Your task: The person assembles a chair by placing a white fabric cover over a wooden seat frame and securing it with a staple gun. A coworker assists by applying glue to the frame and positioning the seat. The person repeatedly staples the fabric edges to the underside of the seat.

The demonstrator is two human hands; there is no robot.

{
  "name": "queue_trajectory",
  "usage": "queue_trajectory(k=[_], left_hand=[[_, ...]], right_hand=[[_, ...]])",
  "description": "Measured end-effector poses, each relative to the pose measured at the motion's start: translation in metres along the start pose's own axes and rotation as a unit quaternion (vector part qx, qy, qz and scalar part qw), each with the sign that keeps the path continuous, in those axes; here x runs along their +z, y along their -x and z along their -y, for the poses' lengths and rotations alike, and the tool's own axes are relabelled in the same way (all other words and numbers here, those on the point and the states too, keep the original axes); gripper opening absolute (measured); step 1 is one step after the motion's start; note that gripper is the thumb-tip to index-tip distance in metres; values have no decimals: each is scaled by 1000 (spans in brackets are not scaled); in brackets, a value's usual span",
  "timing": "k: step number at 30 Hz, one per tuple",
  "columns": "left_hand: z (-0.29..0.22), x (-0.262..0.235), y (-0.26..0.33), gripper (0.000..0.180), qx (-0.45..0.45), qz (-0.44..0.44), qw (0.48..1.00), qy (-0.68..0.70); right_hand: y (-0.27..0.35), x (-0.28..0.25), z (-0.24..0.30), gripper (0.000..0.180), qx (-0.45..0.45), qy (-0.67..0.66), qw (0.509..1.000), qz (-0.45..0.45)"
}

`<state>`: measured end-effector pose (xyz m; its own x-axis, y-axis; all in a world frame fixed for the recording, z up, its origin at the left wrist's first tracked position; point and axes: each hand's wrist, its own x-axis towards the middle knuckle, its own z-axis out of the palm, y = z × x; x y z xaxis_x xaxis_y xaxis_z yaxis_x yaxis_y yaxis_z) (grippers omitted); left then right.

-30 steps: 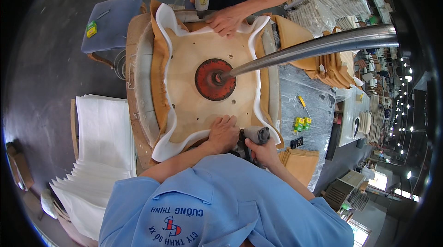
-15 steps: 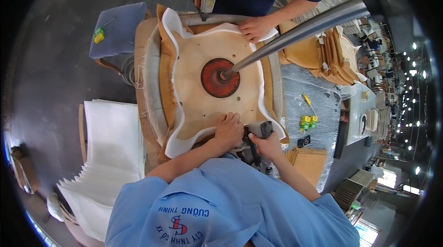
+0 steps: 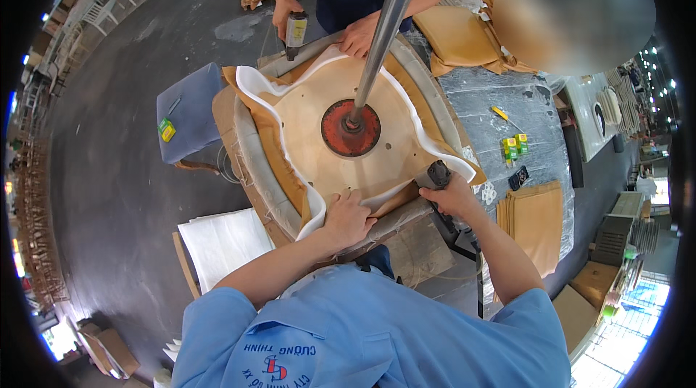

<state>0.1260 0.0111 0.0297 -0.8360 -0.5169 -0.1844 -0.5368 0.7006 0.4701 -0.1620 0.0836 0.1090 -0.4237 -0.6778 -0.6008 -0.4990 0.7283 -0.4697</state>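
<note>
A pale wooden seat panel (image 3: 297,120) lies upside down on a padded stand, with white foam (image 3: 319,203) and a tan cover (image 3: 270,143) showing around its edges. Fingers stretched out, my left hand (image 3: 348,219) rests on the panel's near edge, over the foam and cover. My right hand (image 3: 453,196) is closed around a dark staple gun (image 3: 435,176), its head by the near edge toward the right corner. A red disc (image 3: 351,128) on a metal pole (image 3: 384,33) bears on the panel's middle.
Across from me, a co-worker's hand holds another staple gun (image 3: 296,29), while the other hand (image 3: 359,34) touches the far edge. A plastic-covered table (image 3: 464,98) at right bears tan covers (image 3: 533,220), small boxes (image 3: 510,150) and a screwdriver (image 3: 506,117). A blue-grey seat (image 3: 192,109) stands left.
My right hand and the staple gun have moved right along the near edge, away from my left hand. The co-worker's staple gun sits farther from the panel. The whole view has tilted.
</note>
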Motion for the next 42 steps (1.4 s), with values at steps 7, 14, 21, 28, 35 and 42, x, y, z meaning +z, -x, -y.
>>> queue_trajectory(k=[7,14,21,28,35,42], left_hand=[[11,25,3,19,22,-183,970,158],[9,30,-2,18,-36,-221,951,212],[11,33,-8,14,-47,-229,949,214],[12,34,-8,13,-53,-226,950,207],[6,30,-10,12,-56,-209,953,212],[-6,3,-16,28,-84,-132,980,120]], right_hand=[[28,7,15,39,60,-60,996,0],[75,65,31,24,28,-272,960,64],[64,94,48,24,60,-310,947,51],[57,103,61,28,69,-252,965,32],[56,99,70,32,60,-206,977,14],[68,92,45,38,22,-233,972,-12]])
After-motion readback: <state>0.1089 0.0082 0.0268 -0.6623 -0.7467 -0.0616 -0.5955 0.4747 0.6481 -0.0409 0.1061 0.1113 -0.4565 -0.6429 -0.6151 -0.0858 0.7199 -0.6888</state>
